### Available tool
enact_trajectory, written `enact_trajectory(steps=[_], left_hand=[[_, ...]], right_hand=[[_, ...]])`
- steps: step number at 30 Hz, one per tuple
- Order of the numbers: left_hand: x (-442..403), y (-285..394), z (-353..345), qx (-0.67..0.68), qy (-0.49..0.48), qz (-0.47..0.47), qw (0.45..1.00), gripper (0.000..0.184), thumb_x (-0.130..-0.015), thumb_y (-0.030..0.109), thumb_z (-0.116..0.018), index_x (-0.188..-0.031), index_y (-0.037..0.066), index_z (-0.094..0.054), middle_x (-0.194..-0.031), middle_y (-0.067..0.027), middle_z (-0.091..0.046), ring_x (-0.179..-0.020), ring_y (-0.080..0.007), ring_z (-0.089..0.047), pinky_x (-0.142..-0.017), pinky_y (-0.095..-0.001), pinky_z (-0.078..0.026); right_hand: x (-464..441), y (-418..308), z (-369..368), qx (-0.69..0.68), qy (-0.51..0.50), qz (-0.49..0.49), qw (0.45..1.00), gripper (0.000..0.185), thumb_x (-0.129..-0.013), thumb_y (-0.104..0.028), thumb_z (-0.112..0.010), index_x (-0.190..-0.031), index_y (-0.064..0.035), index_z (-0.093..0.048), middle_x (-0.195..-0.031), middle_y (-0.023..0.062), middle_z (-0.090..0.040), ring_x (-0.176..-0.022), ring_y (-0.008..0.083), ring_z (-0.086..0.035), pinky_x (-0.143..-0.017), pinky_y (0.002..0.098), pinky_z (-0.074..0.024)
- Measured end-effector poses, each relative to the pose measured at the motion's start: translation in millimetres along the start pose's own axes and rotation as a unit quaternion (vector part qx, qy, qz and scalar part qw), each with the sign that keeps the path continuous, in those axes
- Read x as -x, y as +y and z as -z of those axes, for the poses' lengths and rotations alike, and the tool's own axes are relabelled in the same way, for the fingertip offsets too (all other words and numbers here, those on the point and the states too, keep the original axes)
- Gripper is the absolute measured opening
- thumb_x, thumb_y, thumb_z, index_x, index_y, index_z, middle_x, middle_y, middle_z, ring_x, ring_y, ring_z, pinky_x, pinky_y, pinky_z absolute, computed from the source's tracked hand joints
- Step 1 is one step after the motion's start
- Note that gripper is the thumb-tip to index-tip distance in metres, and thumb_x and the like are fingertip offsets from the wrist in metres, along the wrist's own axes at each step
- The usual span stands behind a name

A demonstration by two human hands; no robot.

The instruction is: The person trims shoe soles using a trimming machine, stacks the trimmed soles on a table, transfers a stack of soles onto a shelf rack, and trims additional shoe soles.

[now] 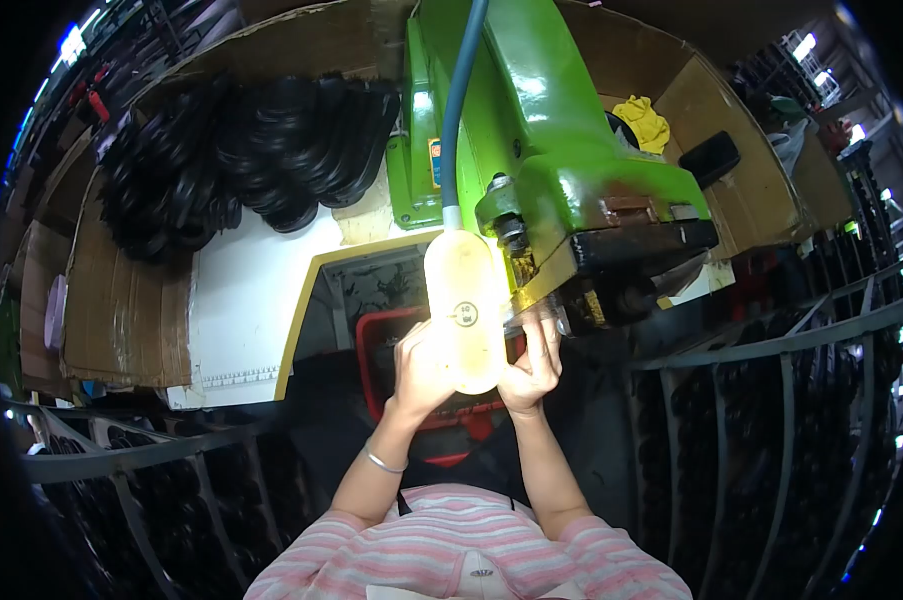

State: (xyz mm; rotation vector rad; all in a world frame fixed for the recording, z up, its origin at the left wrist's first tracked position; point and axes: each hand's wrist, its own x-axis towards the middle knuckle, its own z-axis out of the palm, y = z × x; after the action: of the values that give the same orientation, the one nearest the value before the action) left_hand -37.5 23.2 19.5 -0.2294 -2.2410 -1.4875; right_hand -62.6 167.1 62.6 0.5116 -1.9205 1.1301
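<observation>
Between my hands, a pale yellow elongated piece [465, 290] with rounded ends and a small dark round mark stands out brightly in front of the green machine [561, 130]. My left hand [419, 368] is at its lower left side, fingers curled and partly hidden behind it. On the other side, my right hand [533, 368] has its fingers bent together close to the machine's metal working parts. What those fingers hold, if anything, is hidden. A blue-grey tube [459, 110] runs down to the top of the pale piece.
Stacked black soles [301, 140] lie in the cardboard box [131, 320] at left. A yellow cloth [642, 124] and black object [709, 158] sit in the right box. Below the machine is a red crate [373, 350]. Metal racks [771, 345] stand at both sides.
</observation>
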Motion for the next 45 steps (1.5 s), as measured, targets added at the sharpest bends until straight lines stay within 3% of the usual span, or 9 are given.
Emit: enact_trajectory(steps=[8,13,16,23,25,30,32,36,45], left_hand=[[15,14,-41,0.204,0.084,0.122,0.968,0.027,-0.077,-0.003,-0.074,-0.1,0.0,-0.062,-0.093,-0.0056,-0.066,-0.085,-0.0139,-0.062,-0.077,-0.0269,-0.05],[22,14,-53,0.196,0.15,0.141,0.959,0.025,-0.077,-0.004,-0.074,-0.097,-0.001,-0.059,-0.089,-0.0054,-0.065,-0.081,-0.0118,-0.061,-0.077,-0.0256,-0.05],[14,30,-54,0.249,0.124,0.172,0.945,0.025,-0.077,0.002,-0.077,-0.094,-0.001,-0.06,-0.088,-0.005,-0.065,-0.081,-0.011,-0.061,-0.076,-0.0247,-0.049],[4,29,-52,0.136,0.104,0.125,0.977,0.025,-0.078,0.003,-0.077,-0.097,-0.001,-0.06,-0.086,-0.0023,-0.065,-0.075,-0.0094,-0.059,-0.069,-0.0229,-0.048],[8,27,-47,0.446,0.141,0.183,0.864,0.036,-0.08,-0.007,-0.069,-0.112,-0.002,-0.053,-0.105,-0.0075,-0.061,-0.091,-0.0143,-0.06,-0.084,-0.0276,-0.049],[20,-8,-20,0.261,0.09,0.125,0.953,0.035,-0.08,-0.008,-0.069,-0.109,0.001,-0.053,-0.099,-0.0059,-0.058,-0.098,-0.018,-0.06,-0.091,-0.0306,-0.048],[3,9,1,0.105,0.085,0.023,0.991,0.024,-0.074,-0.005,-0.069,-0.097,-0.006,-0.06,-0.084,-0.0105,-0.066,-0.074,-0.0146,-0.064,-0.068,-0.0269,-0.051],[-7,23,25,0.07,0.09,-0.011,0.993,0.02,-0.069,-0.011,-0.068,-0.087,-0.004,-0.061,-0.077,-0.0082,-0.06,-0.07,-0.0138,-0.061,-0.064,-0.026,-0.049],[26,11,66,0.238,0.141,0.088,0.957,0.026,-0.075,-0.018,-0.065,-0.093,-0.004,-0.053,-0.09,-0.0084,-0.052,-0.095,-0.0271,-0.067,-0.083,-0.0322,-0.055]], right_hand=[[76,56,-4,-0.221,-0.009,-0.245,0.944,0.047,-0.077,0.004,-0.073,-0.12,0.0061,-0.056,-0.119,0.0138,-0.06,-0.104,0.0203,-0.06,-0.091,0.0327,-0.0466],[135,75,3,-0.529,-0.027,-0.61,0.589,0.052,-0.094,-0.026,-0.06,-0.138,-0.0131,-0.037,-0.134,0.0075,-0.047,-0.123,0.0249,-0.048,-0.097,0.0446,-0.0458],[145,76,6,-0.586,-0.03,-0.576,0.57,0.047,-0.095,-0.032,-0.056,-0.136,-0.0211,-0.036,-0.135,0.0063,-0.046,-0.122,0.0276,-0.049,-0.096,0.0529,-0.0475],[128,88,19,-0.506,0.068,-0.529,0.678,0.052,-0.09,-0.023,-0.064,-0.134,-0.0172,-0.037,-0.129,0.0077,-0.048,-0.119,0.0273,-0.051,-0.09,0.0511,-0.0523],[106,89,38,-0.455,0.107,-0.5,0.729,0.056,-0.087,-0.013,-0.069,-0.133,-0.0107,-0.037,-0.125,0.0102,-0.049,-0.109,0.0253,-0.056,-0.086,0.0445,-0.0553],[55,88,70,-0.247,0.103,-0.401,0.876,0.053,-0.082,-0.001,-0.073,-0.128,-0.0043,-0.046,-0.117,0.0086,-0.055,-0.103,0.0178,-0.056,-0.088,0.0278,-0.0486],[36,84,78,-0.229,0.082,-0.367,0.898,0.056,-0.079,-0.002,-0.076,-0.127,-0.0034,-0.048,-0.113,0.0079,-0.058,-0.1,0.0164,-0.057,-0.089,0.0276,-0.0469],[7,72,85,-0.204,0.044,-0.308,0.928,0.059,-0.076,0.0,-0.078,-0.128,-0.0016,-0.048,-0.11,0.0077,-0.06,-0.096,0.0159,-0.059,-0.087,0.0272,-0.0487],[6,50,62,-0.23,-0.026,-0.207,0.951,0.058,-0.075,0.003,-0.076,-0.126,0.0069,-0.051,-0.13,0.0158,-0.048,-0.103,0.0225,-0.059,-0.084,0.0325,-0.0557]])
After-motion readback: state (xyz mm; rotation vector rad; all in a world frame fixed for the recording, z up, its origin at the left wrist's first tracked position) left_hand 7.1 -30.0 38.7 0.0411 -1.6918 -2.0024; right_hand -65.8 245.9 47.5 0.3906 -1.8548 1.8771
